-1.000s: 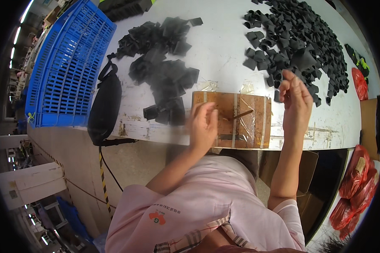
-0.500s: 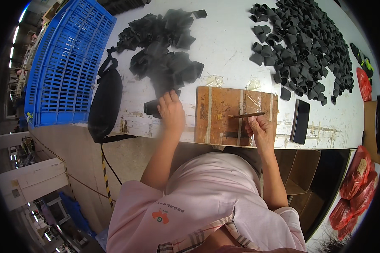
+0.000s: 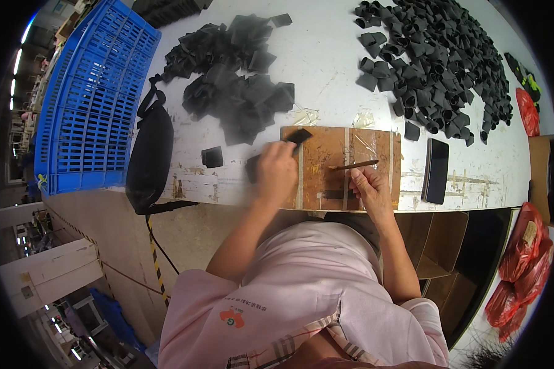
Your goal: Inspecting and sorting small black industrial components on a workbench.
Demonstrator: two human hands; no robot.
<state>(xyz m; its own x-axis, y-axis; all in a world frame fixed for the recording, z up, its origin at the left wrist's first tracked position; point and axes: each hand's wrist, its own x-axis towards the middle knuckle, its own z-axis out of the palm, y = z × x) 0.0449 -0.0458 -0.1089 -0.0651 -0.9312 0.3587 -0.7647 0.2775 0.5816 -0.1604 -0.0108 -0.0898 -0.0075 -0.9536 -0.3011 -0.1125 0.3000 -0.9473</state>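
My left hand (image 3: 277, 171), slightly smeared by motion, is at the left edge of a worn brown board (image 3: 323, 184). Its fingers close on a small black fabric-like piece (image 3: 300, 136) that juts over the board's upper left corner. More black material shows beside this hand, too blurred to tell apart. My right hand (image 3: 372, 186), over the board's right half, pinches a thin dark brown stick (image 3: 358, 165) with a paler left tip. A single black piece (image 3: 212, 157) lies left of my left hand, below a heap of flat black pieces (image 3: 243, 98).
A large heap of curled black pieces (image 3: 437, 74) covers the table's far right. A phone (image 3: 436, 171) lies right of the board. To the left are a black elongated bag-like object (image 3: 151, 150) and a blue crate (image 3: 95, 98). Red plastic bags (image 3: 523, 258) sit at the right.
My left hand has moved right from the flat heap to the board's left edge, bringing a black piece. One piece stays behind on the table. My right hand still holds the stick.
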